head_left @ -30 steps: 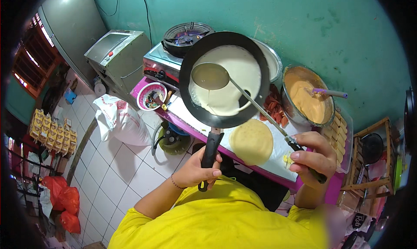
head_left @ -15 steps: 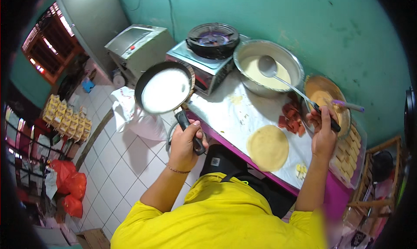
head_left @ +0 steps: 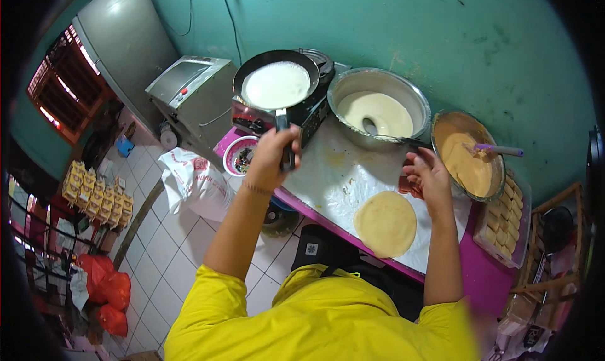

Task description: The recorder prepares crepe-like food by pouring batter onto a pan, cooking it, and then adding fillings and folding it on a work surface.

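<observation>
My left hand [head_left: 275, 156] is closed round the black handle of a frying pan [head_left: 247, 63], a thin layer of pale batter [head_left: 277, 84] covering its base. The pan is over the gas stove [head_left: 304, 113] and hides most of the burner; whether it touches cannot be told. A ladle [head_left: 370, 125] dips into the cream batter of a large metal pot [head_left: 337, 84], its black handle across the rim. Just below that handle, my right hand [head_left: 428, 175] has its fingers apart and holds nothing. A round cooked pancake [head_left: 386, 224] lies on the white-covered table [head_left: 324, 191] nearer me.
Right of the pot stands a bowl of tan filling [head_left: 466, 162] with a purple-handled utensil [head_left: 498, 150]. A clear box of cut pastries [head_left: 501, 219] sits at the table's right end. Red pieces [head_left: 411, 186] lie partly behind my right hand. A small pink-and-white tub [head_left: 238, 156] is beside the stove.
My left hand has brought the pan up and right, from beside the table to over the stove. The ladle has come down into the pot, and my right hand has let it go.
</observation>
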Tool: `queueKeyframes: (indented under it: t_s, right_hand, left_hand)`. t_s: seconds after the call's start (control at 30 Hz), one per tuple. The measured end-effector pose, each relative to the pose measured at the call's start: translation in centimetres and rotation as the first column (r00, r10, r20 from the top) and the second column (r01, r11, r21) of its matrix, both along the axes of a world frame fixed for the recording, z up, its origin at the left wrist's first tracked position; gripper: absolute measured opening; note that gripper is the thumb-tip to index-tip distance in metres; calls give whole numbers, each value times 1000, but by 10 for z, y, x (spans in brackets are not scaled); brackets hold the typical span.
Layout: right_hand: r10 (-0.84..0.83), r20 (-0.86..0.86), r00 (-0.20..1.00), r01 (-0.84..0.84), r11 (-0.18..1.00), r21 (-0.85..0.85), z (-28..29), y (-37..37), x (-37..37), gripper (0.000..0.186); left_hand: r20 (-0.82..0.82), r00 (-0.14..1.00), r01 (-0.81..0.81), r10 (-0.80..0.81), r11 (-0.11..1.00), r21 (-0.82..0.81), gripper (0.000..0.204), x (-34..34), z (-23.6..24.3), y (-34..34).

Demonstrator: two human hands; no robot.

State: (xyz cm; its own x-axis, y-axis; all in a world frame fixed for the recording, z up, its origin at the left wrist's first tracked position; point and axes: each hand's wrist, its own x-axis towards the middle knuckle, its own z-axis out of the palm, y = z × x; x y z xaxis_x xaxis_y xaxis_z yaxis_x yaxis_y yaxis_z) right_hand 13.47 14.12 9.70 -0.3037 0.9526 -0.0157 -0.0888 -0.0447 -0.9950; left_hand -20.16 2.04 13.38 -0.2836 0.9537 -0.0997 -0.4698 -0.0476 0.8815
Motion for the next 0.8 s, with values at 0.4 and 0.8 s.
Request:
queueKeyframes:
  t_s: [0.4, 0.8]
  right_hand:
    - [14, 479, 878, -50, 997, 63, -54, -57, 56, 34]
    - [-235, 728, 644, -57, 935, 351, -64, -73, 53, 16]
  left_hand:
    - [163, 980, 114, -112, 993, -1, 15, -37, 2, 126]
    - [-996, -35, 512, 87, 857, 57, 39, 148, -85, 73]
